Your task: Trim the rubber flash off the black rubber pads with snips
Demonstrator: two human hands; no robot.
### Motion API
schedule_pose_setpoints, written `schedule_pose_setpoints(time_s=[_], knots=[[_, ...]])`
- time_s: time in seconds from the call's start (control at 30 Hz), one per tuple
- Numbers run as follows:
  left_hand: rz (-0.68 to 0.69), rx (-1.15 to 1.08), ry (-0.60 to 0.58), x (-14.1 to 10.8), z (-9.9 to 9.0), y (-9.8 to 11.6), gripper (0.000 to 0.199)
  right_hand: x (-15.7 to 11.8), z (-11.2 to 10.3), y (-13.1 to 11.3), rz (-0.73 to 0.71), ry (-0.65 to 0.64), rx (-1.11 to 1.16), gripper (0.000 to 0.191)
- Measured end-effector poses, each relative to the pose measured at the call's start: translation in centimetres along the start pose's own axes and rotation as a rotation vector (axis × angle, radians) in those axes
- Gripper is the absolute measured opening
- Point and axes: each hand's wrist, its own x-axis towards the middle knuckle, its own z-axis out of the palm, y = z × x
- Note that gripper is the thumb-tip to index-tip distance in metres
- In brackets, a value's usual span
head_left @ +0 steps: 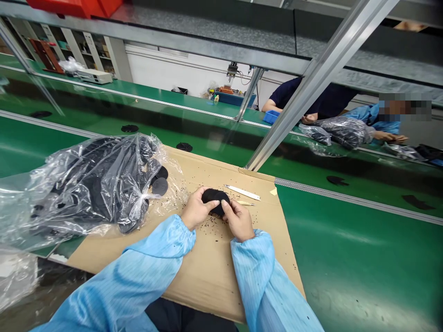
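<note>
Between my two hands is a small stack of round black pieces (pixel 215 198), held just above the cardboard sheet (pixel 204 272). My left hand (pixel 199 208) grips its left side, the thumb lying on top. On the right side, my right hand (pixel 238 219) pinches the edge with thumb and fingers. A white-handled cutter (pixel 243 192) lies behind my right hand, with tweezers (pixel 246 203) just in front of it. Tiny black scraps are scattered around on the cardboard. To the left, loose black discs (pixel 159 186) rest by the mouth of a clear plastic bag (pixel 100 184) full of black pieces.
Beyond the cardboard runs a green conveyor belt (pixel 214 154) with flat black pieces on it. A slanted metal post (pixel 294 120) rises at the cardboard's back edge, under a shelf (pixel 207 27). Across the belt, people handle plastic bags (pixel 346 131) near a blue bin (pixel 272 116).
</note>
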Motion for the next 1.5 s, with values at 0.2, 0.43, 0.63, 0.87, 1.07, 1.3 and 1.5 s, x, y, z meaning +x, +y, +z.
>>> schedule_pose_setpoints(time_s=[0.2,0.43,0.63,0.87,1.07,1.3,1.5], knots=[[0.013,0.022,-0.036,0.0,0.0,0.0,0.034,0.3,0.0,0.7,0.024,-0.009,0.105,0.042],[0.014,0.023,-0.042,-0.1,-0.1,0.0,0.036,0.1,-0.2,0.2,-0.018,0.043,0.036,0.04],[-0.036,-0.024,-0.021,-0.3,0.1,0.2,0.038,0.1,0.1,0.2,0.009,0.065,-0.002,0.046],[-0.18,-0.237,0.052,0.2,0.2,0.1,0.041,-0.3,0.7,0.4,-0.113,-0.013,0.269,0.041],[-0.353,-0.323,-0.175,-0.4,0.2,1.2,0.048,-0.6,0.6,0.9,-0.236,0.038,0.171,0.03],[-0.377,-0.341,-0.285,-0.4,0.0,1.1,0.042,-0.7,0.5,-0.1,-0.41,0.156,-0.008,0.02],[-0.398,-0.379,-0.273,-0.4,0.0,1.1,0.045,-0.9,0.3,-0.7,-0.509,0.17,-0.119,0.017]])
